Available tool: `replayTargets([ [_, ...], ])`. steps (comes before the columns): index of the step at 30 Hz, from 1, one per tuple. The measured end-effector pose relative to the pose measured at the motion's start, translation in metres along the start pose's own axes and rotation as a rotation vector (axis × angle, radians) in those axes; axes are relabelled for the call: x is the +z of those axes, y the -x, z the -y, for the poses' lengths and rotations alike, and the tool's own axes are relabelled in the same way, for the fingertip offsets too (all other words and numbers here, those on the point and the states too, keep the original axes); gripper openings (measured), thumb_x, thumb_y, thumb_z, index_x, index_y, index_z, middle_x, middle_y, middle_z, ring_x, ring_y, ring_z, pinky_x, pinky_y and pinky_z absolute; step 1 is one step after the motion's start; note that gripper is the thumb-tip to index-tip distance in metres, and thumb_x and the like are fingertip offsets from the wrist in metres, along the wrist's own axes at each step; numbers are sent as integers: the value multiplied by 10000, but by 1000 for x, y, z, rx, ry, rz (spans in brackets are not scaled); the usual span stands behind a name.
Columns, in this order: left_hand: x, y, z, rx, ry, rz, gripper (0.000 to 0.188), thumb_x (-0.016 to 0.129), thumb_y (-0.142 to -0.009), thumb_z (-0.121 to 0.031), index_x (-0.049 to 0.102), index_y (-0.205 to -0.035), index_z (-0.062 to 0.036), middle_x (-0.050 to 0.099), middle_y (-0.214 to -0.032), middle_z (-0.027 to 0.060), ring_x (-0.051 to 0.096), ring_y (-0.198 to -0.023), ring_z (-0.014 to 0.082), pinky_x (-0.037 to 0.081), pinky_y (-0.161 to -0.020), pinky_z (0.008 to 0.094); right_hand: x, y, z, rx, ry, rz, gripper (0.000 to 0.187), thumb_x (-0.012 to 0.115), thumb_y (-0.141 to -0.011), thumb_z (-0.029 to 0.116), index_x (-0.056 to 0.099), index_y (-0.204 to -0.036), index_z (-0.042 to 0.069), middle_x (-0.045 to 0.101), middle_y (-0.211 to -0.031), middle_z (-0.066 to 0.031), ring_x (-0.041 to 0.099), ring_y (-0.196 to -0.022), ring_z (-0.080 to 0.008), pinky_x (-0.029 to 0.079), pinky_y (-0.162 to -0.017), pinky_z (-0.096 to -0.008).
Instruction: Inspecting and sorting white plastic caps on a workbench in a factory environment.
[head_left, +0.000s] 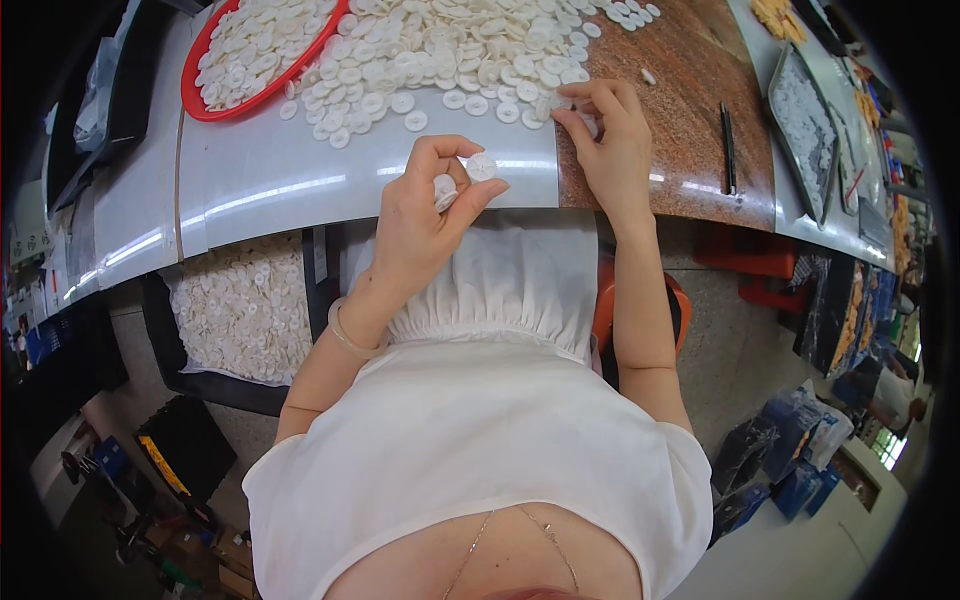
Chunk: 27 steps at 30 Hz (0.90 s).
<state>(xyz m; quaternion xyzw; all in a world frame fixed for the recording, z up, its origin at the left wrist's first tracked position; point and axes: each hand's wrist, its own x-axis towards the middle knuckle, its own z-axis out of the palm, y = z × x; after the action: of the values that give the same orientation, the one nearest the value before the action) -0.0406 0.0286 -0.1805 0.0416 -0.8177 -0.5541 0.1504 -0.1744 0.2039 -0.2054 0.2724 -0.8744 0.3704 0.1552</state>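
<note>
My left hand point(425, 205) is raised above the table's front edge, closed around small white round plastic discs. One disc point(482, 166) faces up between thumb and forefinger, with markings at its centre; more discs point(444, 190) are tucked in the curled fingers. At the right end of a wide heap of like discs point(430, 55), my right hand point(615, 140) curls its fingers and thumb toward each other. Something white, apparently a disc, shows partly between them, mostly hidden by the fingers.
A red round tray point(190, 90) full of discs stands at the left of the heap. A black pen point(728, 150) lies on the brown board point(690, 110) to the right. Beyond it is a dark tray point(775, 90) with pale pieces. Below the table is a black-edged bin point(165, 325) of discs.
</note>
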Motion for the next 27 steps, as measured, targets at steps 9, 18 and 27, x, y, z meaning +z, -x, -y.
replayTargets([
  [9, -2, 1, 5, -92, 79, -16, 310, 729, -853, -153, 542, -1056, -11, 573, -648, 22, 539, -580, 112, 428, -582, 235, 3, 3, 8, 0, -168, -17, 178, 756, -791, 84, 684, -952, 58, 584, -939, -46, 596, -738, -145, 491, -620, -260],
  [18, -74, 31, 33, -250, 605, -219, 266, 573, -973, -168, 482, -1184, -34, 471, -703, -44, 372, -535, 16, 290, -449, 175, -10, 14, 2, 83, -105, 74, 248, 800, -759, 105, 683, -969, 46, 573, -817, -10, 515, -670, -94, 435, -593, -235],
  [27, -203, 123, 114, -53, -484, -1031, 273, 569, -972, -219, 512, -1142, -13, 560, -835, 43, 542, -807, 139, 444, -791, 274, -8, 14, 9, 162, -185, 10, 117, 713, -855, 64, 679, -960, 25, 632, -819, -1, 536, -693, -71, 447, -661, -220],
])
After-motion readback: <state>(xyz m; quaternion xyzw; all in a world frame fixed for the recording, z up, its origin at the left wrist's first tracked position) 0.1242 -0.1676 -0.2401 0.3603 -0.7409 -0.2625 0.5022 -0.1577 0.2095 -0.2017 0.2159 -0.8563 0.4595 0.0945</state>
